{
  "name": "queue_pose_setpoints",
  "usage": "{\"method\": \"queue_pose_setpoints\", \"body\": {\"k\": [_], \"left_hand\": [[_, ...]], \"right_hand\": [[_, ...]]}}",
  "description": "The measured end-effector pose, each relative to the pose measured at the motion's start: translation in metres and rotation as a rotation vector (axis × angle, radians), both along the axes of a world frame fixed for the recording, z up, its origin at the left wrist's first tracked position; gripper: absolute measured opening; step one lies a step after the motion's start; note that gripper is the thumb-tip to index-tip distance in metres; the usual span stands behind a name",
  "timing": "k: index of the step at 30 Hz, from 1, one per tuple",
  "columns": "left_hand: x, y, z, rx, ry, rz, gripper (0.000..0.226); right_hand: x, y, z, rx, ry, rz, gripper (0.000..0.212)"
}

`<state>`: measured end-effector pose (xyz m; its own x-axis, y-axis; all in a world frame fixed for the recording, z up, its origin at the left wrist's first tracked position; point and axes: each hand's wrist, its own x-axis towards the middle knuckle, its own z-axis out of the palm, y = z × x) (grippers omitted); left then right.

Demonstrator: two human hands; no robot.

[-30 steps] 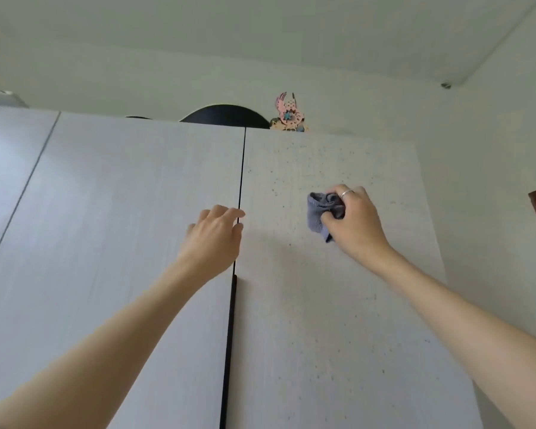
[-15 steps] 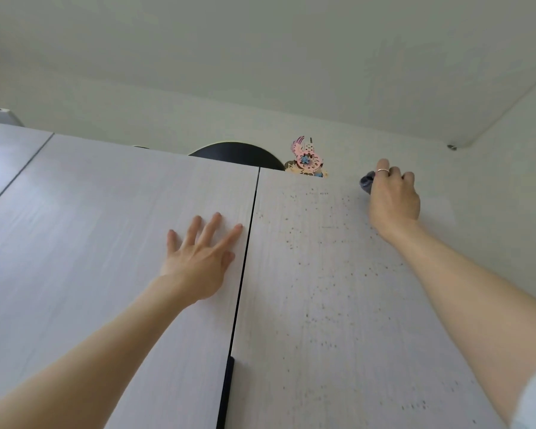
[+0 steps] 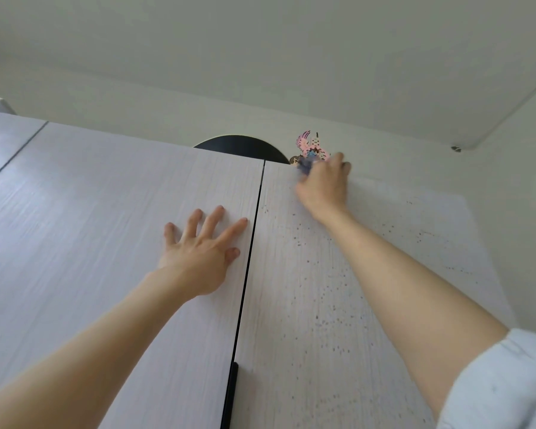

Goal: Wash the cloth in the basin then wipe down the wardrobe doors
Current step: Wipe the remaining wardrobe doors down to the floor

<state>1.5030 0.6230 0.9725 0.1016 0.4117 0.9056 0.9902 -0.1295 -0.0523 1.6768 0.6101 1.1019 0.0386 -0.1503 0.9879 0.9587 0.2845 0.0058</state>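
My left hand (image 3: 198,258) is flat on the left wardrobe door (image 3: 106,227), fingers spread and straight, just beside its right edge, holding nothing. Right wardrobe door (image 3: 338,305) is covered in dark specks. My right hand (image 3: 322,187) is up at that door's top edge near its left corner, fingers curled round the grey cloth (image 3: 304,165), blurred; a pink ornament (image 3: 310,145) and a black round object (image 3: 242,147) sit above the top edge.
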Motion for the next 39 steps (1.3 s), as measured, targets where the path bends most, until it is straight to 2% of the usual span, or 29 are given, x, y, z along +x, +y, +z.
{"method": "queue_pose_setpoints", "body": {"k": [2, 4, 9, 11, 15, 18, 20, 23, 25, 27, 30, 32, 34, 37, 39], "left_hand": [[0.0, 0.0, -0.001, 0.006, -0.01, -0.007, 0.05], [0.0, 0.0, -0.002, 0.006, -0.014, -0.006, 0.05], [0.001, 0.0, -0.001, -0.005, -0.011, -0.004, 0.05], [0.0, 0.0, -0.001, -0.012, -0.015, -0.011, 0.05], [0.0, 0.0, -0.001, -0.021, -0.021, -0.017, 0.05], [-0.002, 0.001, -0.001, -0.024, -0.022, -0.018, 0.05], [-0.003, 0.002, -0.001, -0.02, -0.024, -0.017, 0.05], [-0.003, 0.003, -0.001, -0.024, -0.041, -0.019, 0.051], [-0.001, 0.003, -0.002, -0.038, -0.063, -0.042, 0.05], [-0.001, 0.002, -0.002, -0.042, -0.078, -0.065, 0.049], [-0.001, 0.002, -0.002, -0.043, -0.087, -0.083, 0.049], [-0.002, 0.003, -0.002, -0.044, -0.091, -0.086, 0.049], [-0.002, 0.003, -0.003, -0.045, -0.097, -0.091, 0.049], [-0.001, 0.003, -0.002, -0.046, -0.116, -0.101, 0.048], [0.002, 0.003, -0.002, -0.062, -0.144, -0.126, 0.048]], "right_hand": [[-0.011, 0.002, -0.011, -0.016, -0.269, 0.023, 0.031], [0.002, 0.001, -0.014, -0.009, -0.365, -0.034, 0.034], [0.048, -0.005, 0.005, -0.001, 0.106, -0.063, 0.034], [0.031, -0.005, 0.014, -0.045, 0.1, -0.013, 0.035], [-0.017, 0.004, 0.019, -0.094, -0.225, 0.001, 0.037], [-0.021, 0.007, 0.012, -0.052, -0.297, 0.037, 0.039], [-0.015, 0.007, -0.014, -0.053, -0.43, 0.106, 0.038], [-0.003, 0.009, -0.069, -0.098, -0.746, 0.175, 0.038], [0.008, 0.004, -0.071, -0.171, -0.835, 0.141, 0.036], [0.013, -0.003, -0.042, -0.124, -0.791, 0.025, 0.037], [0.021, -0.006, 0.005, -0.092, -0.399, -0.009, 0.044], [0.02, -0.003, 0.002, -0.074, -0.278, 0.012, 0.042], [0.018, 0.002, -0.028, -0.028, -0.43, 0.047, 0.035], [0.025, 0.003, -0.089, -0.055, -0.837, 0.072, 0.024], [0.042, -0.002, -0.087, -0.105, -0.916, 0.009, 0.027]]}}
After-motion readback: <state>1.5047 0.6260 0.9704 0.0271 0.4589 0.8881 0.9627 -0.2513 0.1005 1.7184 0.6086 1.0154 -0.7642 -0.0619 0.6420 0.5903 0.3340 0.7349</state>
